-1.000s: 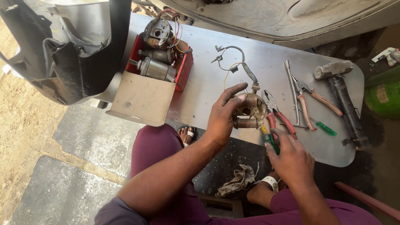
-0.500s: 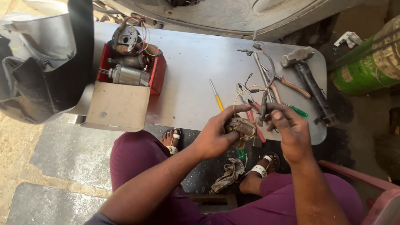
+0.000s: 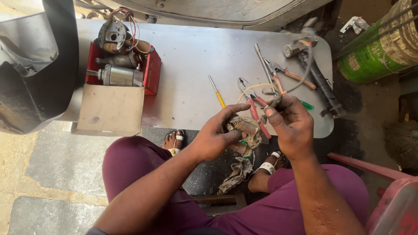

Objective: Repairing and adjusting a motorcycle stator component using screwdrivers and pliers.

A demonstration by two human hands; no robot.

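Left hand (image 3: pixel 213 139) has a firm grip on a round coil-wound stator (image 3: pixel 243 129), held just off the desk's (image 3: pixel 196 56) near edge. Right hand (image 3: pixel 292 126) is pinched shut on a wire end (image 3: pixel 274 103) coming off it, at about 2 o'clock from the stator. Red-handled pliers (image 3: pixel 254 106) lie right behind, a yellow screwdriver (image 3: pixel 217 92) at 11 o'clock. Further out at 10 o'clock, a red box (image 3: pixel 150 74) of motor parts and a cardboard box (image 3: pixel 111 109).

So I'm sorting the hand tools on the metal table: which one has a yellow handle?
The thin screwdriver, lying alone mid-table. The pliers further right have reddish handles, and the hammer has a black one.
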